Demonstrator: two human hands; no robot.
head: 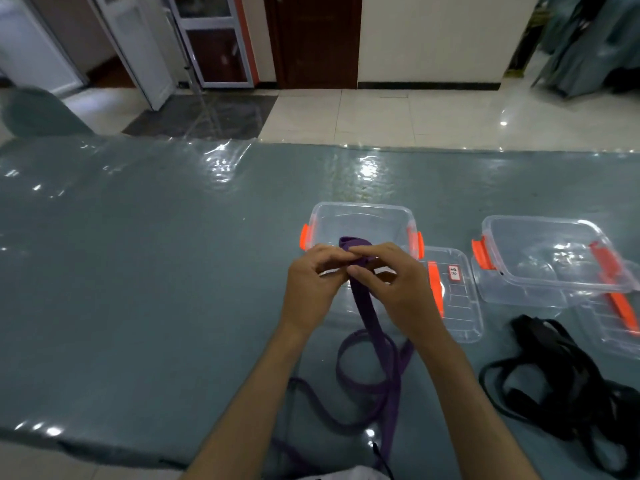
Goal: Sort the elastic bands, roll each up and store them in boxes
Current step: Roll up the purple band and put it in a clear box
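A long purple elastic band (367, 320) runs from my hands down to loose loops on the table and off the near edge. My left hand (313, 282) and my right hand (391, 285) both pinch its upper end, where a small folded roll shows above my fingers. Just behind my hands stands a clear plastic box (362, 216) with orange latches. A second clear box (554, 258) sits to the right, tilted on its lid. A tangled heap of black elastic bands (561, 386) lies at the near right.
A clear lid (457, 299) with an orange handle and a white label lies flat between the two boxes. The table (138, 271) has a glossy grey-green plastic cover. Tiled floor, doors and a wall lie beyond its far edge.
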